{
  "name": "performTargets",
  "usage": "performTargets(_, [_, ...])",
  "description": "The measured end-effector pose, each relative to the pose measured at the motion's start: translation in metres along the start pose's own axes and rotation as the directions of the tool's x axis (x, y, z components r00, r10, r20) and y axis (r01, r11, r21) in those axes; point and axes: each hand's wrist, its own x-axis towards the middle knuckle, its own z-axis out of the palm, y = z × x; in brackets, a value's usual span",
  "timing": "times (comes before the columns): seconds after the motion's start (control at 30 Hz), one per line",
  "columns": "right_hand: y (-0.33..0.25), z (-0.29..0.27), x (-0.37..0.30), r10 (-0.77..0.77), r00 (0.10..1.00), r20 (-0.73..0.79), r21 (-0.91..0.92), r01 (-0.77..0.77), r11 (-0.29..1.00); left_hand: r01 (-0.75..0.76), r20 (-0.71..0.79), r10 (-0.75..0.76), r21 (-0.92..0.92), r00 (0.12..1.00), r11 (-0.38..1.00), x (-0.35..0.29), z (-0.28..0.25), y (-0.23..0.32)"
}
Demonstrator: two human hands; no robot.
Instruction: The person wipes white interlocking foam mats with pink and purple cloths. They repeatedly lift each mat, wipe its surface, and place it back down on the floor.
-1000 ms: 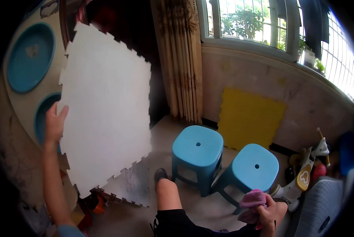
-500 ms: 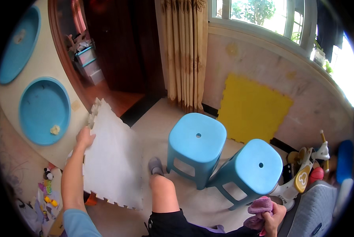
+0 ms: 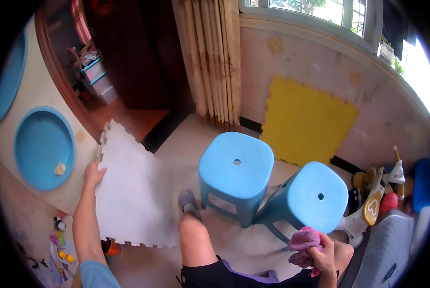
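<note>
- I see the left hand (image 3: 94,174) holding the edge of the white mat (image 3: 133,192): its thumb is on the front, and the other fingers are hidden behind.
- The mat is at the left, near the foot in the grey shoe (image 3: 188,199). I can't tell if it is one mat or more in a pile.
- The right hand (image 3: 323,257) is curled around a pink cloth (image 3: 305,236), so part of the cloth is covered.
- An orange thing (image 3: 112,248) peeks out by the mat's bottom edge; I can't make out what it is.
- I count two blue tubs (image 3: 40,144); the far left one is cut off.
- I count two blue stools (image 3: 236,163), standing close together, and one yellow mat (image 3: 306,120) against the wall (image 3: 315,62).
</note>
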Motion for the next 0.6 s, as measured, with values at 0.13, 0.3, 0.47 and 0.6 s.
performTargets(0.13, [-0.003, 0.001, 0.001, 0.009, 1.000, 0.025, 0.068, -0.011, 0.998, 0.025, -0.118, -0.009, 0.135, 0.993, 0.991, -0.012, -0.013, 0.039])
performTargets(0.3, [-0.007, -0.021, 0.022, 0.037, 0.999, 0.007, -0.126, -0.036, 0.991, -0.153, -0.222, 0.162, 0.057, 0.961, 0.987, -0.010, -0.012, 0.105])
performTargets(0.47, [-0.005, -0.038, 0.075, -0.083, 0.995, -0.048, -0.123, 0.076, 0.989, -0.404, -0.183, 0.371, -0.198, 0.910, 0.893, -0.030, -0.007, 0.215])
performTargets(0.6, [-0.001, -0.053, 0.125, -0.074, 0.995, -0.059, -0.083, 0.069, 0.994, -0.628, -0.196, 0.598, -0.288, 0.778, 0.723, -0.063, -0.015, 0.349])
